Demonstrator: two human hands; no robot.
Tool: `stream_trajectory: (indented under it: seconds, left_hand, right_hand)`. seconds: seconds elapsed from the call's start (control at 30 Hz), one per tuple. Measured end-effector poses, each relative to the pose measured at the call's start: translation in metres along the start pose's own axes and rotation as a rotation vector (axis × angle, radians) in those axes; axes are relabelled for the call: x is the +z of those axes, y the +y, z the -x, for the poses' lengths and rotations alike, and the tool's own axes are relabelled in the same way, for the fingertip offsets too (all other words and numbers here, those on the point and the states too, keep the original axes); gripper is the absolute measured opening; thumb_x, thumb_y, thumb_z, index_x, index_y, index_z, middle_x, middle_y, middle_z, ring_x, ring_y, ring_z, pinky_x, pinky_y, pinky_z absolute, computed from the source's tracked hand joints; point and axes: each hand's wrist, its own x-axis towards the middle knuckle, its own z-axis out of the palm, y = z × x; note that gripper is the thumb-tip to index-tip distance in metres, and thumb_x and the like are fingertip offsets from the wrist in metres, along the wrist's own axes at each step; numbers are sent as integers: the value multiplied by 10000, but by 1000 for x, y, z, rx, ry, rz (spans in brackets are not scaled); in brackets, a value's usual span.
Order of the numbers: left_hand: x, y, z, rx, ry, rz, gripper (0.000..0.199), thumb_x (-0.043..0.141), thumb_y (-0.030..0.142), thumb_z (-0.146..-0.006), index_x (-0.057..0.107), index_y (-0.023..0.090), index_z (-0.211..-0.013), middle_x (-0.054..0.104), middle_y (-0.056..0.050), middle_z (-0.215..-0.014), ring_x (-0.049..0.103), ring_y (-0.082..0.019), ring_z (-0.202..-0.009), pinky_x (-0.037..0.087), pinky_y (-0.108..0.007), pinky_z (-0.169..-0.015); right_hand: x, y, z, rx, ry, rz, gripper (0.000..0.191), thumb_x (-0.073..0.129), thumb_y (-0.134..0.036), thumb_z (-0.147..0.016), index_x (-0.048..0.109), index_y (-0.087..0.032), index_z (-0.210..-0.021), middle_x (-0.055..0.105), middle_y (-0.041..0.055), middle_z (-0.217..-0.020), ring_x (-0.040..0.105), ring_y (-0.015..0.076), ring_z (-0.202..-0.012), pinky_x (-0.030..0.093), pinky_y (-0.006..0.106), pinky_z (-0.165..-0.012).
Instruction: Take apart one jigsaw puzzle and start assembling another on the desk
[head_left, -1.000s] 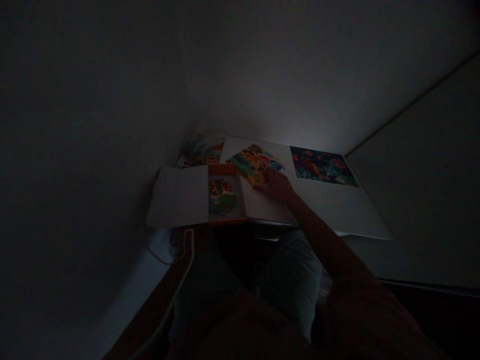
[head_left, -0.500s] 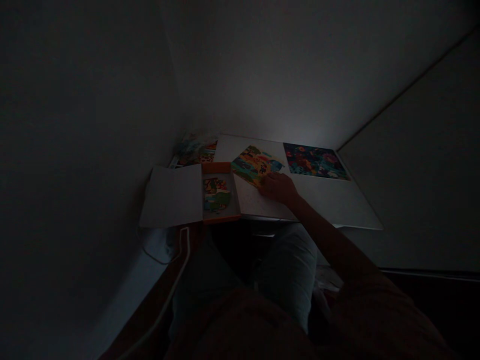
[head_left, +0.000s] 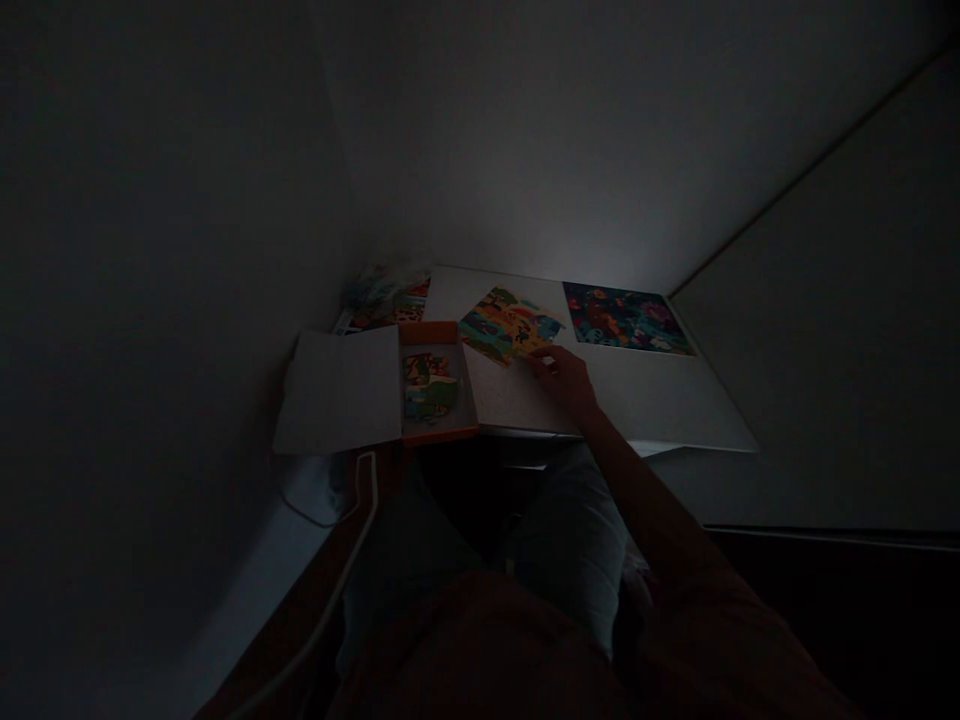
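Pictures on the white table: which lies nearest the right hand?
The yellow-green picture right of the orange box; the dark blue one lies farther away.

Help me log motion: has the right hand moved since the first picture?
Yes: judged against the table, the right hand has moved slightly rightward and toward the near edge.

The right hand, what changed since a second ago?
The right hand has moved rightward and toward the person, its fingers now at the near edge of the bright picture, not over it; too dark to tell whether they grip anything. The open box and dark picture stayed put.
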Motion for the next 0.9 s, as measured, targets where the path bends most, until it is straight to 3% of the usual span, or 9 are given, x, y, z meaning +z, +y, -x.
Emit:
stream_trajectory:
  seconds: [0.1, 0.2, 0.33, 0.5, 0.57, 0.63, 0.73, 0.8, 0.9]
  left_hand:
    - [-2, 1, 0, 6, 4, 1, 408, 574, 383, -1089, 823, 86, -1218, 825, -235, -1270, 750, -389, -1251, 540, -462, -1094]
    - [0, 0, -1, 11, 5, 6, 352, 603, 360, -1068, 831, 112, -1170, 830, -225, -1266, 752, -394, -1262, 542, -477, -1113]
    - [4, -2, -1, -7, 19, 15, 301, 667, 361, -1039, 830, 142, -1165, 823, -235, -1297, 743, -425, -1297, 550, -515, -1126]
    - [8, -4, -1, 0, 43, 31, 328, 629, 344, -1077, 830, 166, -1266, 820, -242, -1307, 742, -430, -1308, 541, -540, -1154]
    - [10, -6, -1, 7, 52, 34, 352, 622, 372, -1085, 832, 168, -1280, 813, -253, -1322, 732, -443, -1323, 530, -548, -1171]
    - [12, -8, 0, 10, 59, 40, 358, 620, 379, -1079, 837, 170, -1272, 812, -246, -1330, 729, -445, -1328, 524, -544, -1180]
    - [16, -12, 1, 1, 60, 57, 363, 602, 373, -1066, 843, 175, -1251, 826, -220, -1289, 753, -433, -1258, 544, -531, -1137]
    - [18, -14, 1, -7, 59, 70, 377, 577, 385, -1069, 844, 176, -1234, 832, -212, -1254, 763, -429, -1206, 554, -531, -1103]
    - [20, -16, 1, -12, 61, 103, 368, 557, 393, -1069, 847, 202, -1190, 836, -194, -1222, 763, -420, -1189, 555, -535, -1091]
  right_hand:
    - [3, 4, 2, 57, 33, -151, 265, 628, -537, -1061, 818, -440, -1220, 839, 83, -1335, 798, 353, -1239, 691, 531, -1079]
    - [4, 4, 1, 61, 88, -317, 254, 698, -641, -996, 803, -431, -1090, 850, 83, -1250, 803, 371, -1195, 697, 580, -1067]
    - [13, -19, -1, -79, 142, -625, 369, 795, -756, -885, 749, -405, -990, 845, 68, -1107, 811, 387, -1041, 709, 666, -975]
    - [36, -69, 4, -382, -97, -653, 337, 798, -664, -955, 767, -428, -1194, 828, 54, -1249, 818, 346, -1024, 706, 630, -976]
    - [44, -75, -3, -444, -112, -577, 366, 782, -628, -973, 765, -408, -1265, 797, 75, -1338, 808, 323, -975, 704, 601, -948]
    - [46, -66, -19, -398, -59, -503, 369, 778, -604, -969, 757, -373, -1256, 787, 93, -1311, 784, 317, -953, 696, 586, -926]
    - [37, -32, -55, -187, 35, -370, 328, 834, -496, -937, 724, -372, -1220, 770, 97, -1251, 737, 342, -1074, 664, 593, -995]
    - [23, -7, -78, -2, 63, -166, 356, 888, -408, -917, 711, -314, -1211, 721, 146, -1368, 692, 347, -1243, 592, 543, -1132]
    - [-1, 20, -101, 141, 62, 42, 505, 957, -438, -910, 682, -188, -1253, 551, 282, -1619, 513, 419, -1527, 404, 549, -1286]
